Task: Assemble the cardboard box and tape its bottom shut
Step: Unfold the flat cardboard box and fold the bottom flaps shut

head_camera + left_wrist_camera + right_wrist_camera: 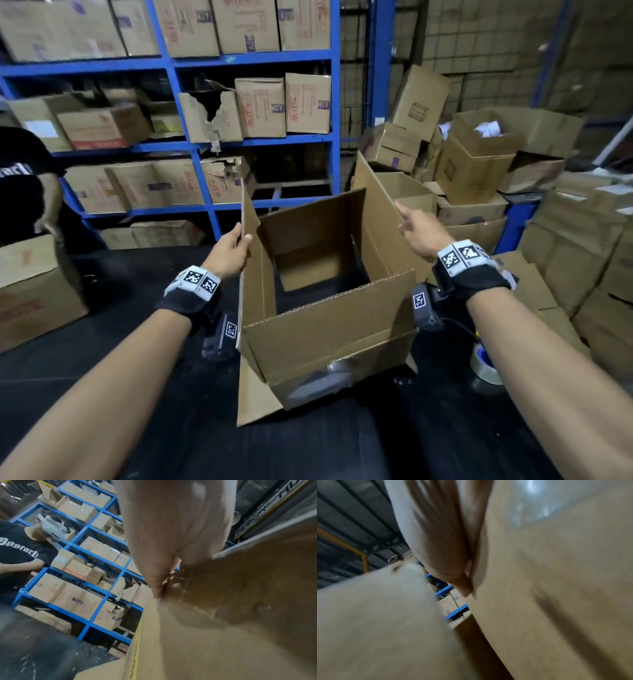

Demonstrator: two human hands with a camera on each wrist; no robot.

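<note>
A brown cardboard box [329,329] stands opened into a square tube on the black table [102,342], its flaps unfolded and the dark table showing through its open bottom. My left hand [236,245] pinches the edge of the raised left flap [247,219], thumb on one face and fingers on the other. In the left wrist view the left hand [159,588] presses against that cardboard [240,601]. My right hand [412,228] grips the edge of the raised right flap [375,192]. Its fingers [453,568] lie along the flap [556,588] in the right wrist view. A roll of clear tape [484,365] lies on the table under my right forearm.
Blue shelving [185,113] loaded with cartons runs behind the table. A pile of open cartons [479,161] fills the right side. Another person in a black shirt [24,185] stands at the left beside a closed carton [34,291].
</note>
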